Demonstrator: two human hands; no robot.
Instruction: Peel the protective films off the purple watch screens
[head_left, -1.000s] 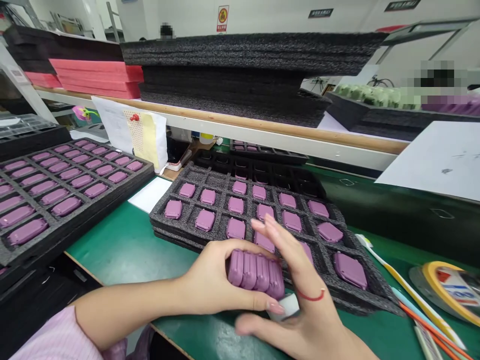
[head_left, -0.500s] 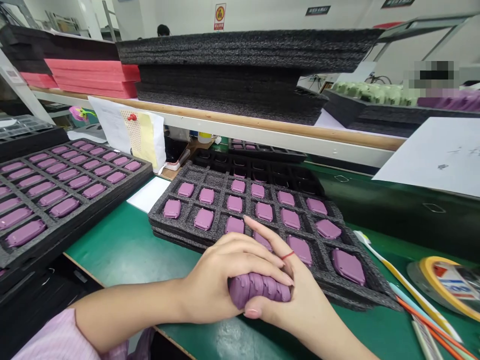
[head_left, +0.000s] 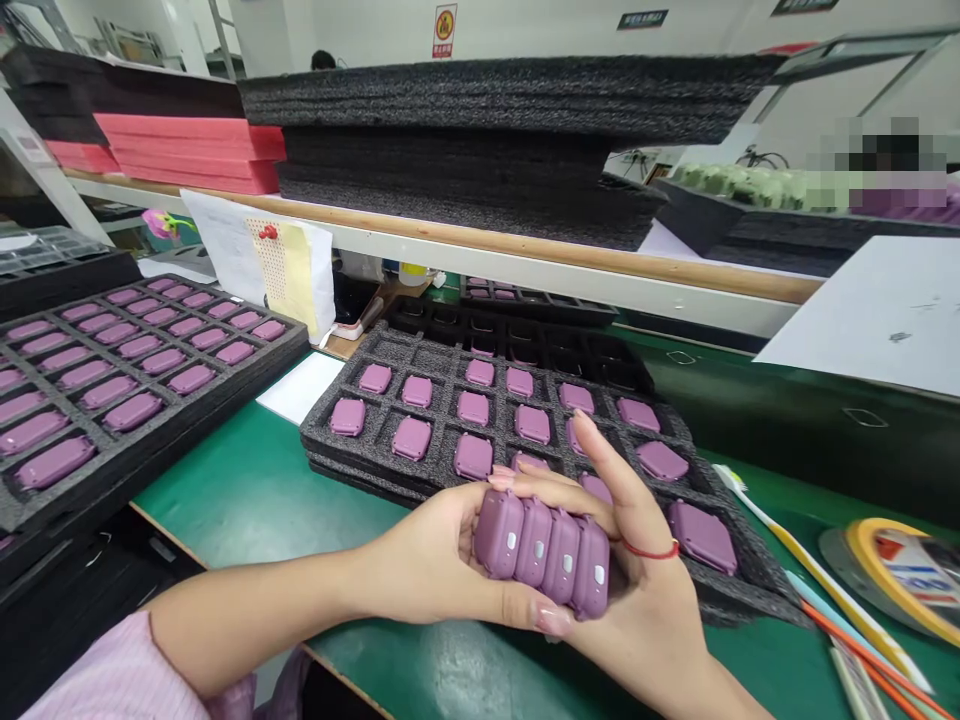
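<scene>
"At five o'clock, off centre, what's in the hands?"

"Four purple smartwatch-like housings (head_left: pixel 559 560), side by side. The left hand (head_left: pixel 442 555) curls round their left end, thumb along the lower edge; the right hand (head_left: pixel 649 600) wraps the top and right end, one finger raised."

"How do they handle?"

"Light, stiff, likely smooth enough to slip, I'd judge. Press the outer ends, keeping the row together."

"Counts, going outward?"

"Just beyond, the top black foam tray (head_left: pixel 367 452) shows sixteen purple housings (head_left: pixel 412 438), three part-covered by fingers. Four o'clock: one toothbrush (head_left: pixel 847 605), one tape roll (head_left: pixel 862 560)."
</scene>
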